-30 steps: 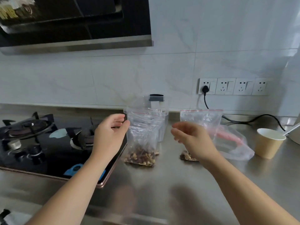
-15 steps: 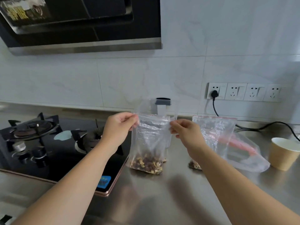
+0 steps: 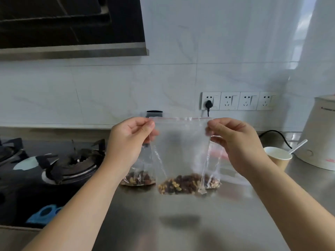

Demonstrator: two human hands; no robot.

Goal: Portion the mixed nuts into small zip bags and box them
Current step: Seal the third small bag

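A clear zip bag [image 3: 181,151] with mixed nuts in its bottom hangs above the steel counter [image 3: 181,223]. My left hand [image 3: 128,142] pinches its top left corner and my right hand [image 3: 233,142] pinches its top right corner, stretching the red zip line between them. Two more small bags with nuts stand on the counter behind it: one at the left [image 3: 138,179], partly hidden by my left wrist, and one at the right [image 3: 213,182], partly behind the held bag.
A black gas hob [image 3: 59,167] fills the counter's left side. A paper cup [image 3: 278,157] with a white straw stands at the right, beside a white kettle [image 3: 320,134]. Wall sockets [image 3: 237,100] and a black cable run behind. A large plastic bag [image 3: 222,154] lies behind my right hand.
Both hands have taken the bag by its top corners, lifted it off the counter and brought it toward me. The camera has shifted right, bringing the kettle into view.
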